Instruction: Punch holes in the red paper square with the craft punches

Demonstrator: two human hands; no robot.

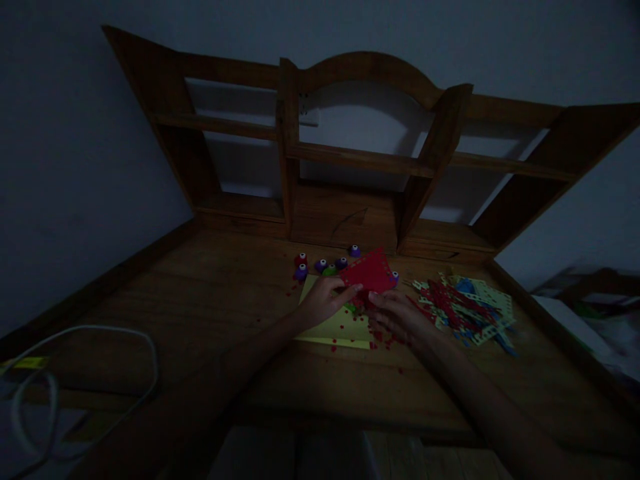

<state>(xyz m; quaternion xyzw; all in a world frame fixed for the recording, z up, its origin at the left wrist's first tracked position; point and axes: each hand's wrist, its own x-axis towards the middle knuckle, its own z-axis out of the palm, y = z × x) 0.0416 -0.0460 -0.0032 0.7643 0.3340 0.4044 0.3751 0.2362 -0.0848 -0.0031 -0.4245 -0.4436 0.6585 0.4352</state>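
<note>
A red sheet of paper (369, 272) with small holes punched along its edges is held up, tilted, over the desk. My left hand (325, 303) is closed on its lower left edge, thumb on top. My right hand (395, 312) has its thumb and fingers closed at the lower right edge; anything else under those fingers is too dark to make out. Beneath both hands lies a yellow sheet (320, 330), with small red punched bits (334, 348) scattered on and around it. Several small purple, red and green pieces with white tops, one a purple piece (301, 272), stand just beyond.
To the right lies a pile of red, pale and blue perforated paper strips (463, 310). A wooden shelf unit (345, 213) rises along the desk's back. A white cable (100, 328) loops at the left edge. The room is dim.
</note>
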